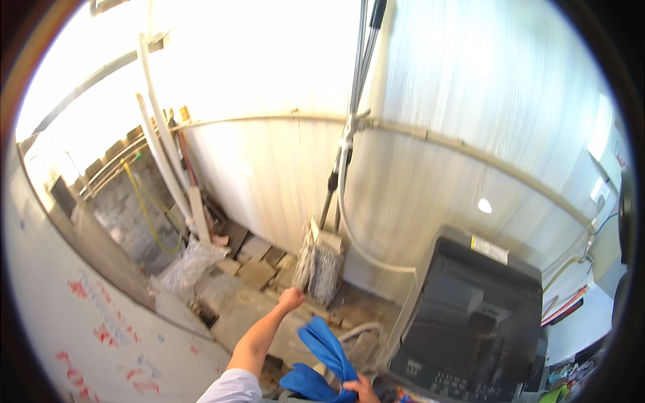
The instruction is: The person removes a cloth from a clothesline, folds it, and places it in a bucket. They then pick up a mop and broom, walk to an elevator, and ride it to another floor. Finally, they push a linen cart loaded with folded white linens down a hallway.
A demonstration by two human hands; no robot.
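Note:
My left hand [292, 298] is stretched out over the floor with its fingers curled closed, and nothing shows in it. It lies in the picture just below the mop heads [322, 267] that lean against the wall. Near the bottom edge my right hand [362, 388] grips a blue cloth [327, 347], whose one part sticks up towards my left hand while another hangs out to the left. The cloth's lower end is cut off by the picture's edge. To the right of that hand stands a washing machine [453, 312] with a dark lid.
Mop poles and a white hose [345, 201] run down the wall. Stone slabs [257, 274] and clear plastic sheeting [189, 264] lie on the floor. White pipes [161, 156] lean at the left, beside a yellow hose [138, 194]. A pale panel with red marks [101, 322] fills the lower left.

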